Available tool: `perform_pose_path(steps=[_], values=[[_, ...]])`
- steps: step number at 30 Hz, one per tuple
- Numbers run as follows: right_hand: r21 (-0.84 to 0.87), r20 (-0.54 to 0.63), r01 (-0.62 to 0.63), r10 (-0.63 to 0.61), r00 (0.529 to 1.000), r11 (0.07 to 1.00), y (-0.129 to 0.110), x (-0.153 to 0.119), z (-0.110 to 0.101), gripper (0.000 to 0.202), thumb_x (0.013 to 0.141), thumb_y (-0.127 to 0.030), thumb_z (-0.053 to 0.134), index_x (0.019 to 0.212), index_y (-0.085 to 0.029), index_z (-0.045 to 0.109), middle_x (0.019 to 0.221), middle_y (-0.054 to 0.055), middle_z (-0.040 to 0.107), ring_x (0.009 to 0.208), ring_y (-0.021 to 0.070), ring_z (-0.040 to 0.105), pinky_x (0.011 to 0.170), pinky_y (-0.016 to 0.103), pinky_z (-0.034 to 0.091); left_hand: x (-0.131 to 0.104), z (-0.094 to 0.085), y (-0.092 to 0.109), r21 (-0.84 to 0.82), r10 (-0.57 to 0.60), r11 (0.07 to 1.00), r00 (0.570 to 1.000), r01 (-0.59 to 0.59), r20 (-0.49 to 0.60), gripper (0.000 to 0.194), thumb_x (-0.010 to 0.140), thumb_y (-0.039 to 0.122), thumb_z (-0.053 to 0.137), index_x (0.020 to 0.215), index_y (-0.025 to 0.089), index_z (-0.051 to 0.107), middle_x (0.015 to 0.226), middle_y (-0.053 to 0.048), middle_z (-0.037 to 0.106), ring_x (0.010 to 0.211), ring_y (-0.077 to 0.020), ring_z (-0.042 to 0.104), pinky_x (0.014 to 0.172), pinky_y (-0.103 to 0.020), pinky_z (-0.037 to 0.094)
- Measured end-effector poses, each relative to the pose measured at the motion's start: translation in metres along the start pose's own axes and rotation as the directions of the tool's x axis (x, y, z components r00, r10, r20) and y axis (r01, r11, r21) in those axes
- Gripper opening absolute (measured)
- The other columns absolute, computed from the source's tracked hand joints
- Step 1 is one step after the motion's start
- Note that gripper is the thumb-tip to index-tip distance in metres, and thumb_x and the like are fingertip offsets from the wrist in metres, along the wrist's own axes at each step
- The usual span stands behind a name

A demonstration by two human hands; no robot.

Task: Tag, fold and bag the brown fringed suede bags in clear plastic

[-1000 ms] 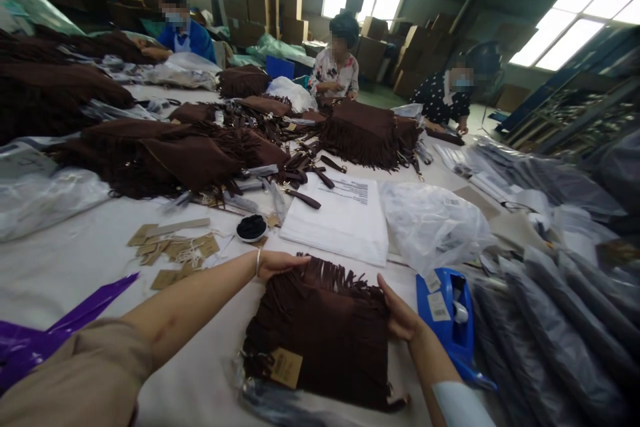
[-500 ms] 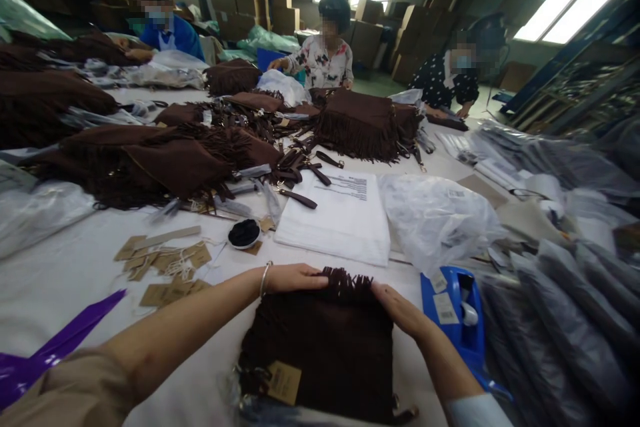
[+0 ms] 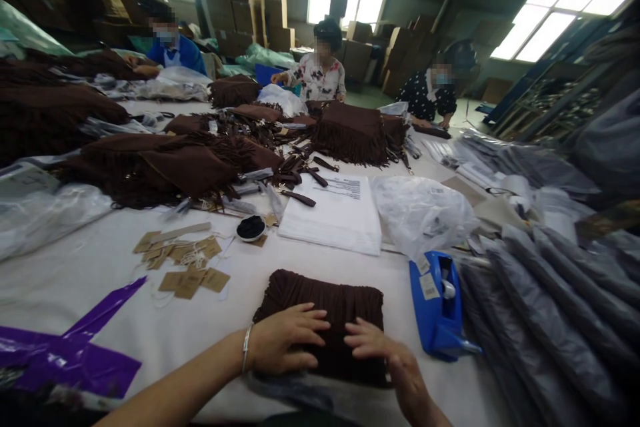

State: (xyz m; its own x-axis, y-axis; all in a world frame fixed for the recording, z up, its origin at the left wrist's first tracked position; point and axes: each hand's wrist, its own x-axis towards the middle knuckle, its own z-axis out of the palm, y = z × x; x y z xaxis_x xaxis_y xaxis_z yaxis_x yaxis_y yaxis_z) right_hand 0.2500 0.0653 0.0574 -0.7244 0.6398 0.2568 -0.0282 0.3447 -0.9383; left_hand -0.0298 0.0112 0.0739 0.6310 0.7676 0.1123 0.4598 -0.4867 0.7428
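bag [image 3: 337, 303]: dark brown | dispenser [image 3: 424, 320]: blue | tags [image 3: 189, 281]: tan | shirt [image 3: 320, 82]: floral

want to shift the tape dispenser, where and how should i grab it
Probably hold the tape dispenser mid-body, from above and its left: its body is long, a gap parts it from the bag, and wrapped bundles crowd its right.

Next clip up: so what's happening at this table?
A person has both hands, fingers spread, over a dark brown bag lying on the white table: the left hand on its left part, the right hand towards its right. A blue dispenser stands to the right, brown tags lie to the left, and more brown bags are heaped farther back. Three co-workers are across the table.
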Motion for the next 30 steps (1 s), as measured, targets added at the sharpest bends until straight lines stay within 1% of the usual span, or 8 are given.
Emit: perform_pose_path(steps=[4, 6, 11, 13, 15, 18, 24, 30], values=[[-0.099, -0.245, -0.14, 0.112, 0.963, 0.985, -0.004, 0.049, -0.012, 0.039, 0.098, -0.041, 0.031, 0.112, -0.026, 0.064, 0.123, 0.005, 0.061, 0.123, 0.025, 0.048, 0.11, 0.051, 0.03, 0.003, 0.005, 0.007, 0.072, -0.01, 0.997, 1.0, 0.012, -0.019, 0.028, 0.087, 0.033, 0.058, 0.113, 0.023, 0.063, 0.127, -0.009, 0.059, 0.13, -0.0243, 0.043, 0.112, -0.046, 0.028], [-0.288, -0.139, -0.185, 0.15, 0.979, 0.94, 0.003, 0.07, -0.005, 0.035, 0.095, -0.041, 0.043, 0.123, -0.027, 0.058, 0.132, 0.004, 0.054, 0.13, 0.0246, 0.039, 0.111, 0.05, 0.029, 0.003, 0.011, 0.011, 0.13, 0.005, 0.992, 0.999, 0.0, -0.041, 0.027, 0.087, 0.033, 0.058, 0.111, 0.022, 0.063, 0.125, -0.008, 0.06, 0.129, -0.0238, 0.044, 0.112, -0.045, 0.029], [-0.572, 0.213, 0.02, 0.125, 0.969, 0.82, 0.026, 0.065, 0.037, 0.041, 0.094, -0.041, 0.045, 0.134, -0.034, 0.045, 0.142, 0.0, 0.043, 0.138, 0.0267, 0.026, 0.113, 0.058, 0.022, -0.011, 0.009, 0.01, 0.171, 0.084, 0.985, 0.961, -0.039, -0.263, 0.021, 0.092, 0.029, 0.047, 0.089, 0.022, 0.066, 0.094, -0.001, 0.071, 0.094, -0.0134, 0.064, 0.105, -0.033, 0.037], [-0.628, 0.238, 0.07, 0.105, 0.966, 0.775, 0.034, 0.052, 0.045, 0.043, 0.094, -0.041, 0.044, 0.137, -0.035, 0.041, 0.144, -0.001, 0.039, 0.138, 0.0277, 0.024, 0.113, 0.06, 0.02, -0.019, -0.011, -0.002, 0.223, -0.064, 0.956, 0.881, 0.188, -0.469, 0.028, 0.094, 0.029, 0.043, 0.079, 0.02, 0.066, 0.081, -0.002, 0.07, 0.081, -0.0139, 0.064, 0.093, -0.032, 0.045], [-0.664, 0.257, 0.105, 0.094, 0.962, 0.74, 0.04, 0.043, 0.047, 0.047, 0.094, -0.042, 0.044, 0.139, -0.036, 0.035, 0.146, -0.002, 0.035, 0.138, 0.0283, 0.023, 0.112, 0.061, 0.021, -0.026, -0.043, -0.022, 0.274, -0.242, 0.812, 0.724, 0.515, -0.646, 0.031, 0.094, 0.032, 0.041, 0.081, 0.019, 0.066, 0.083, -0.006, 0.068, 0.084, -0.0175, 0.062, 0.086, -0.033, 0.047], [-0.697, 0.272, 0.135, 0.085, 0.959, 0.704, 0.045, 0.041, 0.045, 0.047, 0.094, -0.043, 0.042, 0.14, -0.036, 0.034, 0.147, -0.002, 0.033, 0.138, 0.0291, 0.025, 0.11, 0.062, 0.025, -0.031, -0.097, -0.065, 0.304, -0.38, 0.565, 0.568, 0.767, -0.73, 0.026, 0.092, 0.031, 0.045, 0.094, 0.017, 0.067, 0.096, -0.01, 0.065, 0.098, -0.0241, 0.056, 0.092, -0.038, 0.043], [-0.733, 0.299, 0.268, -0.058, 0.952, 0.625, 0.049, 0.049, 0.041, 0.048, 0.093, -0.042, 0.046, 0.139, -0.033, 0.037, 0.142, 0.0, 0.04, 0.131, 0.03, 0.038, 0.103, 0.058, 0.04, -0.018, -0.147, -0.129, 0.378, -0.523, 0.394, 0.542, 0.838, -0.658, 0.008, 0.074, 0.014, 0.06, 0.071, 0.01, 0.066, 0.086, -0.018, 0.063, 0.099, -0.0339, 0.054, 0.09, -0.043, 0.041], [-0.789, 0.304, 0.399, -0.267, 0.914, 0.467, 0.055, 0.056, 0.039, 0.044, 0.089, -0.045, 0.054, 0.129, -0.025, 0.05, 0.131, 0.001, 0.054, 0.119, 0.0268, 0.052, 0.096, 0.045, 0.051, 0.006, -0.151, -0.126, 0.455, -0.536, 0.432, 0.628, 0.778, -0.564, 0.016, 0.078, 0.014, 0.051, 0.075, 0.01, 0.065, 0.084, -0.019, 0.064, 0.095, -0.0337, 0.056, 0.089, -0.047, 0.041]])
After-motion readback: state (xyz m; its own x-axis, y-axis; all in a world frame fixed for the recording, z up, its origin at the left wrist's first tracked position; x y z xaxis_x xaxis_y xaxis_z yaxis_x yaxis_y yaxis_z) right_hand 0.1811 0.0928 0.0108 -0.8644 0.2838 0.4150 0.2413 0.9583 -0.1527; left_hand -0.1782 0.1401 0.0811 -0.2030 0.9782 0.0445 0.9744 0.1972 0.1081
